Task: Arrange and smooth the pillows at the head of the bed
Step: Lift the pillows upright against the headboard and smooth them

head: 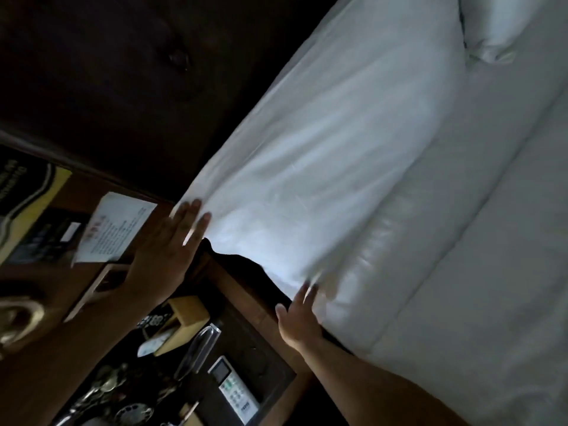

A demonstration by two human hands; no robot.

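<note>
Bedside table point(270, 368), nearest: dark wood, set against the side of the bed. On it a white remote control point(233, 390) with buttons, a clear plastic stand point(198, 353), a yellow box point(187, 313) with white paper showing at its opening, contents otherwise not legible; metallic clutter at the lower left, blurred.

Right hand point(299, 318): fingers straight and slightly spread, tips pressed to the near lower corner of the pillow, forearm running in from the lower right. Grip apart, clamped on nothing.

Left hand point(172, 244): flat, fingers extended, tips touching the near end of the pillow at its headboard-side corner. Grip apart likewise.

White printed sheet point(115, 227) and a yellow-and-black card point(29, 204), left, beyond the left hand.

Pillow point(332, 167): white, plump, long axis running from the hands toward the upper right, lying on the bed point(491, 241) alongside the dark headboard point(123, 72). Fabric finely creased lengthwise, brighter near the hands.

Second pillow point(498, 23): white, top right, beside the far end of the first.
</note>
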